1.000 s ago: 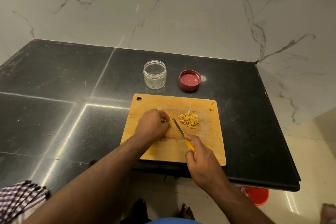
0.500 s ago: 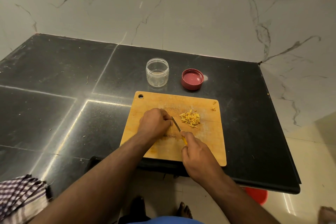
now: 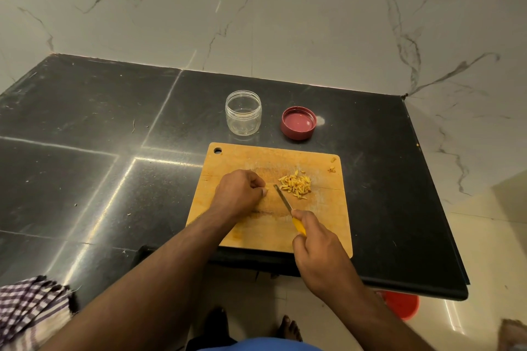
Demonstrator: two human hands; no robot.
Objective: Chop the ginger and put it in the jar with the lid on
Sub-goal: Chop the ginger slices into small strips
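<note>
While chopping goes on, knife (image 3: 286, 204) now lifted off the cut line w/ tip angled toward pile (image 3: 295, 186); half a sec ago sat tight against L fingertips, so looks like one cut just finished. L hand (image 3: 239, 194) curled knuckles-down on board (image 3: 328, 219), fingertips bunched at its right edge; probably pinching last ginger stub, but stub too small/hidden to confirm. R hand (image 3: 316, 242) wrapped round yellow handle, blade pointing up-left, between L hand and pile. Pile of cut strips right of blade, on board's right half, apart from both hands; couple of stray bits near board's far right corner. Pile much the same size as 1 s ago.

Jar (image 3: 243, 112) open, upright, nothing in it, on counter (image 3: 85, 122) just beyond board. Lid (image 3: 299, 123) beside jar on its right, upside down, not touching.

Meaning for task: chopping near its end, judging by how little seems left under L hand. Transfer to jar and lidding not yet begun. Next likely another cut or two, then gathering pile. Risk: fingertips close to blade w/ so small a stub.
</note>
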